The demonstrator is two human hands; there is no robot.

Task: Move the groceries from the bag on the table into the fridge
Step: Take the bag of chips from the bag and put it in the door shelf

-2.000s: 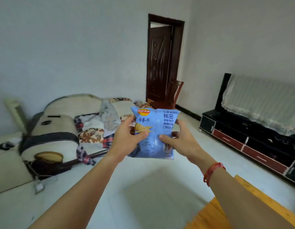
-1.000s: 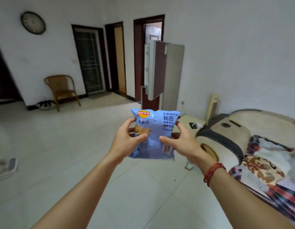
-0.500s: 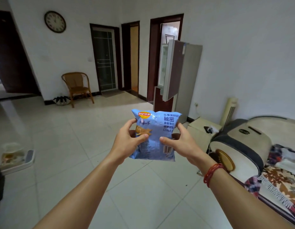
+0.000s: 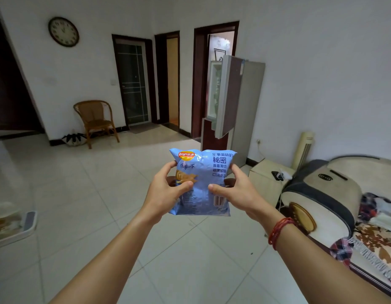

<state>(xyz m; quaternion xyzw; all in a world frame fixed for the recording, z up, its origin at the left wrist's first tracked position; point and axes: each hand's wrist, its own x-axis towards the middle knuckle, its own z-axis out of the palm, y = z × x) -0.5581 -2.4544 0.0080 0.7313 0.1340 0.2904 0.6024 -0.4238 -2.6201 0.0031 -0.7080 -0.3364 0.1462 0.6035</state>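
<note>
I hold a light blue bag of chips (image 4: 206, 172) upright in front of me at chest height. My left hand (image 4: 168, 191) grips its left edge and my right hand (image 4: 236, 191) grips its right edge, thumbs on the front. A red string bracelet sits on my right wrist. Across the room stands the grey fridge (image 4: 248, 110) against the right wall, its upper door (image 4: 228, 95) swung open toward me; the inside shows only as a pale strip. The grocery bag and the table are out of view.
Tiled floor lies open between me and the fridge. A sofa (image 4: 334, 194) with blankets runs along the right, a small cream cabinet (image 4: 267, 178) beside it near the fridge. A wicker chair (image 4: 95, 121) stands at the far wall. A tray (image 4: 12, 224) shows at the left edge.
The view has swung left from the sofa and TV stand to face the fridge, which is now closer. Both hands keep the same grip on the chips.
</note>
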